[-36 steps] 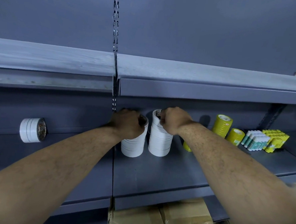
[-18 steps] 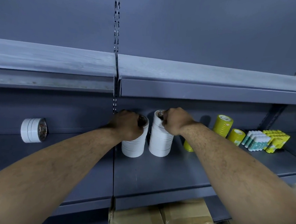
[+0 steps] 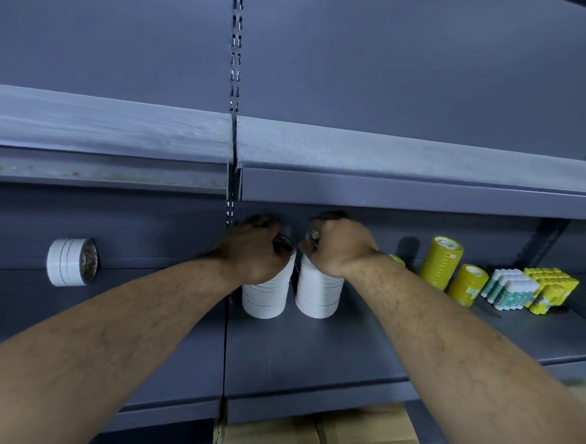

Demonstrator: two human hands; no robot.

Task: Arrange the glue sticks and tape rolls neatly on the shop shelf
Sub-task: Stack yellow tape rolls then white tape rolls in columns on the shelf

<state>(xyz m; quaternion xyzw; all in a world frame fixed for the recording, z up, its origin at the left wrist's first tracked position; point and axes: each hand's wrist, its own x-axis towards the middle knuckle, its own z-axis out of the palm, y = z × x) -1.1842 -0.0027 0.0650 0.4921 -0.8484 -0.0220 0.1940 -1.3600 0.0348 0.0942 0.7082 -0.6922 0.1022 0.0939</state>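
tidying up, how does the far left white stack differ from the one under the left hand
The far-left stack lies on its side; the left-hand stack stands upright. The far-left stack is untouched; the left hand grips the left-hand stack's top. The far-left stack sits alone; the left-hand stack has a second white stack beside it. Both are white tape rolls.

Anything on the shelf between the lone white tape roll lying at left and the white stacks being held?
Nothing visible: only bare grey shelf lies between the sideways white tape roll and the left white stack.
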